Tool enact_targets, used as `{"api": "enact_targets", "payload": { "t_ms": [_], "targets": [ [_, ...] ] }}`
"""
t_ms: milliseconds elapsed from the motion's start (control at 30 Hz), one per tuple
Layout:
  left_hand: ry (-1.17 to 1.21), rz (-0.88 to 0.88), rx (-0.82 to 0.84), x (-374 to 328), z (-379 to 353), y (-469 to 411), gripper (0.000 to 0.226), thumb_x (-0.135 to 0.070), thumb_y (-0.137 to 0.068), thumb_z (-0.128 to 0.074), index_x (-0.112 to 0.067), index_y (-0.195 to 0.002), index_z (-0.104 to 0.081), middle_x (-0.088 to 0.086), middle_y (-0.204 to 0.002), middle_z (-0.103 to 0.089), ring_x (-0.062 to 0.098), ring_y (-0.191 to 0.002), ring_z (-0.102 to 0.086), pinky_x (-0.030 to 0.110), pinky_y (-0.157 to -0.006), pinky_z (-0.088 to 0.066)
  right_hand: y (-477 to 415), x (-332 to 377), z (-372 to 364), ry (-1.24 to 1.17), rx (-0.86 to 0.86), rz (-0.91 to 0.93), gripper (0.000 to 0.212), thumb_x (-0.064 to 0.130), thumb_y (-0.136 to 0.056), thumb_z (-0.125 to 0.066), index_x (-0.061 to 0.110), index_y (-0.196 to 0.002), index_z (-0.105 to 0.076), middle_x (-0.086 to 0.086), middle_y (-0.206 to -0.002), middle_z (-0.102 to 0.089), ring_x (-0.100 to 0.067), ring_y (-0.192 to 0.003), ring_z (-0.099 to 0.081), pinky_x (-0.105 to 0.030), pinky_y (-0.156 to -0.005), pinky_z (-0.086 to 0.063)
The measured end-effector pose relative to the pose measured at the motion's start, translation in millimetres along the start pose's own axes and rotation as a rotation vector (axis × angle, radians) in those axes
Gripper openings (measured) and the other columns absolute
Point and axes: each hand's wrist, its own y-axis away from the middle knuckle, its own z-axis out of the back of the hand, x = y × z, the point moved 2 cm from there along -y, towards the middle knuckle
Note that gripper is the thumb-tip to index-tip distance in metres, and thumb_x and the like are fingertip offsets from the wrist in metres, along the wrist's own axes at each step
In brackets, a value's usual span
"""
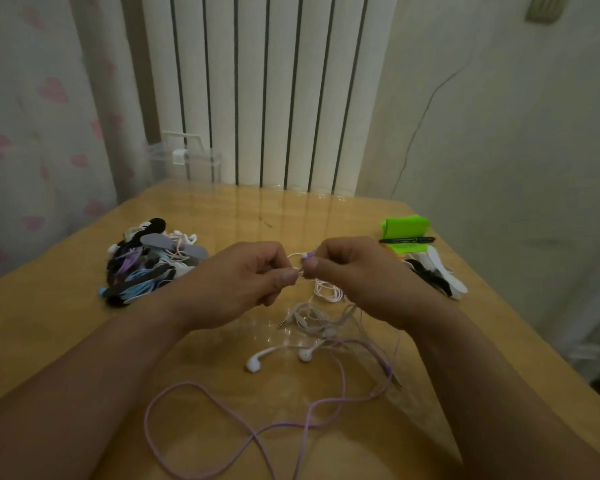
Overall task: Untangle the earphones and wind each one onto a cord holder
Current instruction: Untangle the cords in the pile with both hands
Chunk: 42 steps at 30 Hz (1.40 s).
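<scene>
Left hand (253, 275) and right hand (347, 268): both pinch pale cord (296, 255) above table (66, 306); purple earphone cable (222, 396) lies loose below

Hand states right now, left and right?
Left hand: pinching the pale cord.
Right hand: pinching the purple earphone piece.

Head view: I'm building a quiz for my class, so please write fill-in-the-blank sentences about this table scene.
1. The left hand and right hand pinch a thin cord above the ____.
2. The long cord nearest the camera is ____.
3. The pen lies on a ____ pad.
4. The two earbuds are ____.
Missing words: table, purple, green, white.
</scene>
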Motion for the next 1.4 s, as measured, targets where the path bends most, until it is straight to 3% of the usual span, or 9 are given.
{"api": "enact_targets", "payload": {
  "t_ms": [267,433,567,767,900,1067,1167,1267,1400],
  "targets": [
    [0.394,0.117,0.195,-3,-5,10,0.022,-0.022,-0.102,-0.059,-0.005,-0.105,-0.073,0.016,-0.091,-0.075,0.02,-0.073,-0.068,0.034,-0.07,-0.06,-4,-4,-6,-0.109,-0.221,0.09,0.018,0.037,-0.099,-0.067,0.023,-0.092,-0.076,-0.013,-0.088,-0.072,-0.03,-0.084,-0.067,-0.047,-0.074,-0.056],
    [0.678,0.015,0.07,-2,-7,5,0.032,-0.018,-0.098,-0.058,-0.007,-0.125,-0.073,0.011,-0.095,-0.07,0.016,-0.077,-0.064,0.029,-0.07,-0.058,-7,-8,-16,-0.175,-0.237,0.075,0.019,0.037,-0.103,-0.062,0.027,-0.093,-0.075,-0.002,-0.08,-0.069,-0.004,-0.066,-0.057,-0.02,-0.059,-0.045],
    [0.806,-0.027,-0.119,-1,-5,0,0.041,-0.021,-0.099,-0.056,-0.016,-0.139,-0.064,0.006,-0.128,-0.071,0.009,-0.076,-0.061,0.026,-0.071,-0.056,-7,-3,-30,-0.098,-0.202,0.094,0.021,0.032,-0.108,-0.055,0.027,-0.109,-0.076,0.008,-0.08,-0.068,0.004,-0.069,-0.059,-0.01,-0.058,-0.041],
    [0.395,-0.083,-0.305,5,-1,-1,0.039,-0.02,-0.108,-0.051,-0.027,-0.146,-0.057,-0.006,-0.121,-0.076,0.012,-0.075,-0.062,0.028,-0.071,-0.057,-3,7,-43,0.144,-0.115,0.163,0.024,0.022,-0.109,-0.047,0.021,-0.105,-0.07,0.005,-0.076,-0.064,-0.006,-0.071,-0.057,-0.024,-0.061,-0.043],
    [0.068,-0.108,-0.39,8,1,2,0.041,-0.024,-0.11,-0.051,-0.039,-0.148,-0.054,-0.005,-0.08,-0.074,0.016,-0.063,-0.064,0.027,-0.064,-0.057,0,10,-37,0.224,-0.099,0.144,0.017,0.031,-0.107,-0.054,0.03,-0.108,-0.071,0.006,-0.082,-0.068,-0.01,-0.07,-0.058,-0.033,-0.061,-0.044],
    [-0.126,-0.083,-0.136,5,5,5,0.04,-0.029,-0.109,-0.05,-0.045,-0.146,-0.053,-0.004,-0.091,-0.074,0.018,-0.059,-0.058,0.033,-0.061,-0.054,3,11,-6,0.041,-0.224,0.123,0.011,0.028,-0.103,-0.061,0.027,-0.104,-0.072,0.007,-0.085,-0.069,-0.003,-0.071,-0.061,-0.024,-0.063,-0.049],
    [-0.108,-0.052,0.082,-1,0,10,0.033,-0.029,-0.108,-0.049,-0.026,-0.136,-0.066,0.0,-0.091,-0.074,0.018,-0.061,-0.056,0.031,-0.06,-0.051,7,10,4,-0.128,-0.229,0.154,0.015,0.018,-0.105,-0.06,0.025,-0.109,-0.072,0.004,-0.088,-0.071,0.004,-0.064,-0.06,-0.014,-0.057,-0.045],
    [0.034,-0.055,0.231,-7,-1,12,0.032,-0.026,-0.107,-0.053,-0.013,-0.133,-0.068,0.007,-0.092,-0.074,0.019,-0.062,-0.054,0.032,-0.063,-0.049,8,12,1,-0.208,-0.194,0.162,0.016,0.013,-0.105,-0.059,0.018,-0.111,-0.072,0.004,-0.084,-0.069,0.006,-0.06,-0.059,-0.01,-0.054,-0.044],
    [0.416,-0.076,0.223,-11,5,16,0.039,-0.024,-0.1,-0.057,-0.028,-0.138,-0.067,0.016,-0.09,-0.072,0.019,-0.053,-0.051,0.025,-0.053,-0.047,6,10,-11,-0.417,-0.137,0.097,0.015,0.021,-0.106,-0.059,0.017,-0.108,-0.073,0.008,-0.078,-0.066,-0.007,-0.06,-0.051,-0.023,-0.053,-0.04]
  ]
}}
